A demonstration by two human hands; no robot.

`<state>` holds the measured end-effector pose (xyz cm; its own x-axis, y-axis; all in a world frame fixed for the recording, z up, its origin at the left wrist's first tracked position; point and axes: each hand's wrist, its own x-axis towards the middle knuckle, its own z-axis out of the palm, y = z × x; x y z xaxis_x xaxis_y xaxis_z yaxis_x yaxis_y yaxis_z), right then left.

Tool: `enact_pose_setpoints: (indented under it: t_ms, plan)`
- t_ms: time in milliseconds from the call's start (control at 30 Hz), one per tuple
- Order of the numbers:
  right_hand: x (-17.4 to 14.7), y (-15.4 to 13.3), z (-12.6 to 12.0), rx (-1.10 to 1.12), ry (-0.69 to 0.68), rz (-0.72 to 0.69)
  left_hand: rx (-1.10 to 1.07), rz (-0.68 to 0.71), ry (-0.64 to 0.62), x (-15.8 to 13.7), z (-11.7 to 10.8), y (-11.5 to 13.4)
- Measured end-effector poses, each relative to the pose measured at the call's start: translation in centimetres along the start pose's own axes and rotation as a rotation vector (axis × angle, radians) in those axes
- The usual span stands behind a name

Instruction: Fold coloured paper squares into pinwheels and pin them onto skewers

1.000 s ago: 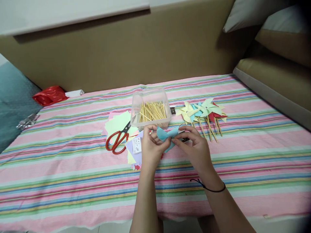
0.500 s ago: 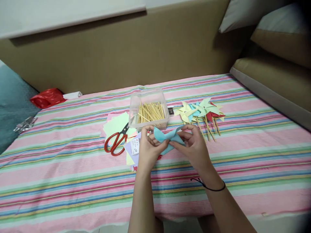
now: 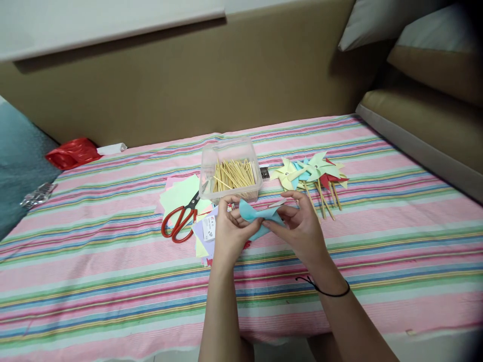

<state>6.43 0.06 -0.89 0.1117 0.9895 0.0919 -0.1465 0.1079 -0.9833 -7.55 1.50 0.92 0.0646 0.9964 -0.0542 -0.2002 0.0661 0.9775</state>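
- Nearby, the left hand and right hand share one curled, smooth blue paper between them, each grip pinching it, thumb against fingers.
- Left: one pair of red-handled scissors over flat pastel sheets.
- Beyond: one clear plastic box, many slender wooden sticks inside.
- Right of it: at least four pointed paper pinwheels.
- Farthest: one crinkled red bag.

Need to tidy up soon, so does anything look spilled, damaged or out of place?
Nothing looks spilled or damaged: the sticks lie inside the box, and the blue paper in the hands shows no visible tear. Only the loose sheets beside the box look untidy, fanned unevenly, scissors lying partly on them.
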Motion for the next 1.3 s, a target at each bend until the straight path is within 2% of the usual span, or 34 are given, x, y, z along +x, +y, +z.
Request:
enact_pose_setpoints:
  t_ms: [500, 833, 1100, 1300]
  plan:
    - [-0.16, -0.55, 0.10, -0.061, 0.002, -0.020, 0.003, -0.012, 0.028, 0.03, -0.08, 0.55]
    - [-0.01, -0.72, -0.15, 0.068, 0.004, 0.048, 0.008, -0.040, -0.009, -0.22, -0.03, 0.74]
    - [0.17, -0.30, -0.35, 0.049, -0.018, 0.050, -0.011, -0.046, 0.028, -0.04, -0.02, 0.45]
    - [0.33, -0.27, -0.36, 0.034, -0.015, 0.136, -0.041, -0.042, 0.057, -0.01, 0.01, 0.35]
